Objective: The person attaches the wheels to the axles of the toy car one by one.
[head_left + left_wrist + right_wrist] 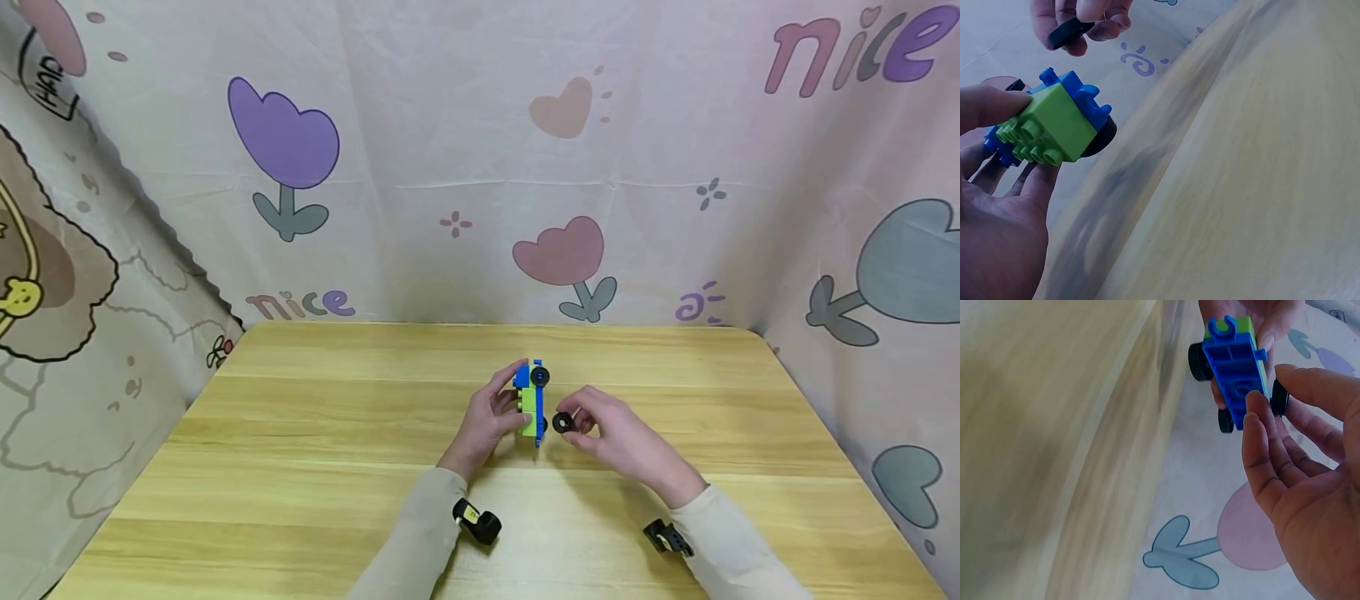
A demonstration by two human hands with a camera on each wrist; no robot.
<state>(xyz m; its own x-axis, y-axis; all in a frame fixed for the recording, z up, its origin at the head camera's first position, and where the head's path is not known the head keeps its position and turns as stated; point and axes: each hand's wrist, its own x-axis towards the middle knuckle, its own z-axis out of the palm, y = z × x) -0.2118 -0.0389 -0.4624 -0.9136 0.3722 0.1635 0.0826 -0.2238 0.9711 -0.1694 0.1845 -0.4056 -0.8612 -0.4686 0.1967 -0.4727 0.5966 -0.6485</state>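
Note:
My left hand grips a small toy car of building blocks, raised over the table. Lime-green bricks and a blue brick sit on its blue chassis, whose underside shows in the right wrist view. Black wheels are fitted on it, among them one at the far end; near the hooked end, a blue axle peg is bare. Between thumb and fingers, my right hand pinches a loose black wheel, just to the right of the car and apart from it.
The wooden table spreads under both hands. Behind it and along the sides hangs a pale cloth printed with flowers and words. Dark wrist devices sit at the left cuff and the right cuff.

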